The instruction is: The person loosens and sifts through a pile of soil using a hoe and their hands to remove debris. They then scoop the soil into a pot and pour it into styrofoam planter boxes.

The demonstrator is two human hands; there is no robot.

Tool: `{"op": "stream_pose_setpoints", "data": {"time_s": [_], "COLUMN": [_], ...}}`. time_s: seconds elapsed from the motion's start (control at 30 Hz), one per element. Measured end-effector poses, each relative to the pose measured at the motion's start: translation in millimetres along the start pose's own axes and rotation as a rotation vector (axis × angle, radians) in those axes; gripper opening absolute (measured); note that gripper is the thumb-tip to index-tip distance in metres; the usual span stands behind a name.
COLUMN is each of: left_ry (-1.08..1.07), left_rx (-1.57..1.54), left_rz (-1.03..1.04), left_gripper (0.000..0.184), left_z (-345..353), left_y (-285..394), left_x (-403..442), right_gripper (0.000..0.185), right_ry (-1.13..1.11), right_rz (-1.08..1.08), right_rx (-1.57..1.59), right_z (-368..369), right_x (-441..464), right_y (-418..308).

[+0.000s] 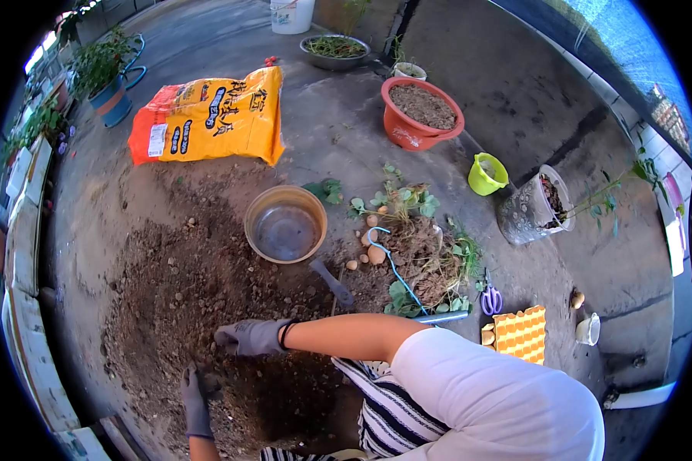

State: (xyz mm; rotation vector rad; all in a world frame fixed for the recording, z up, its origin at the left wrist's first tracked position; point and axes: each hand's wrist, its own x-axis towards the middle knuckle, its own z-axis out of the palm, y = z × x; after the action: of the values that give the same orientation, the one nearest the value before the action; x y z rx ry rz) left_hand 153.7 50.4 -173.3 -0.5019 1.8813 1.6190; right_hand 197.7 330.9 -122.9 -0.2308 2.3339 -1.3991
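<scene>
From my end of the feed I take the basin (286,227) as my marker. The loose soil (169,284) spreads left of the basin and along its near side. I judge it soft and crumbly, light by the handful and apt to sift between fingers; cupping it from beneath should hold it best.

The gloved right hand (251,338) is down at the soil on the basin's near side, fingers curled, and I cannot tell whether it grips anything. The gloved left hand (195,401), farther from the basin, lies against the soil, fingers extended, nothing visible in it.

I count 1 basin, 2 gloved hands, 1 bag (207,119) beyond the basin and, to its right, 1 red pot (407,138), 1 lime pot (486,183), 1 pair of scissors (491,301), 1 egg tray (520,336) and at least 5 tubers (376,254).
</scene>
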Motion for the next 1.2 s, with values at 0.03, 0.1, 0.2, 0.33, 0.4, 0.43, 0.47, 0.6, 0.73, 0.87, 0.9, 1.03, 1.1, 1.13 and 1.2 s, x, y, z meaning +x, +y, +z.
{"op": "stream_pose_setpoints", "data": {"time_s": [0.03,0.1,0.2,0.33,0.4,0.43,0.47,0.6,0.73,0.87,0.9,1.03,1.1,1.13,1.2], "left_ry": [-0.007,0.014,0.054,0.159,0.132,0.139,0.136,0.046,0.232,0.256,0.233,0.189,0.146,0.153,0.201], "left_rx": [0.035,0.125,0.197,0.840,0.835,0.909,0.984,0.984,0.890,0.725,0.678,0.599,0.540,0.539,0.548], "left_rz": [0.116,0.162,0.102,0.389,0.324,0.366,0.414,0.266,0.300,0.318,0.403,0.565,0.638,0.644,0.709], "left_gripper": [0.043,0.049,0.058,0.101,0.118,0.120,0.121,0.125,0.121,0.117,0.115,0.103,0.092,0.092,0.079], "left_z": [-0.5,-17.0,-44.8,-84.4,-56.8,-45.9,-35.9,28.9,57.0,64.3,63.4,57.7,51.8,45.9,35.8], "left_y": [3.8,0.5,-10.5,-78.7,-70.8,-84.0,-94.7,-86.3,-82.7,-45.6,-39.2,-18.8,-3.7,-10.6,-10.8], "left_x": [-16.3,-36.3,-65.6,-106.7,-139.7,-142.7,-143.9,-145.0,-112.2,-79.9,-72.3,-46.5,-35.6,-24.7,-14.8], "right_gripper": [0.026,0.042,0.072,0.080,0.094,0.098,0.102,0.108,0.117,0.110,0.104,0.085,0.074,0.068,0.058], "right_ry": [0.034,-0.009,0.057,0.160,0.056,-0.012,-0.071,-0.154,-0.033,0.233,0.235,0.221,0.175,0.131,0.189], "right_rz": [-0.030,0.032,0.185,0.207,0.412,0.454,0.502,0.463,0.467,0.367,0.387,0.366,0.381,0.408,0.211], "right_rx": [0.045,-0.001,-0.177,-0.263,-0.255,-0.258,-0.265,-0.393,-0.269,-0.038,0.161,0.381,0.471,0.553,0.373], "right_z": [-5.1,-23.9,-36.8,-34.9,-38.7,-34.7,-30.7,1.0,55.9,80.3,81.1,80.4,60.4,49.3,35.1], "right_x": [-2.5,-9.1,-35.2,-60.8,-73.0,-78.0,-77.5,-70.0,-40.6,-11.1,-5.5,18.2,25.8,30.2,37.5], "right_y": [1.9,1.4,7.7,42.4,32.1,40.8,37.1,25.9,36.3,28.7,28.8,37.2,1.3,-21.1,-43.4]}}
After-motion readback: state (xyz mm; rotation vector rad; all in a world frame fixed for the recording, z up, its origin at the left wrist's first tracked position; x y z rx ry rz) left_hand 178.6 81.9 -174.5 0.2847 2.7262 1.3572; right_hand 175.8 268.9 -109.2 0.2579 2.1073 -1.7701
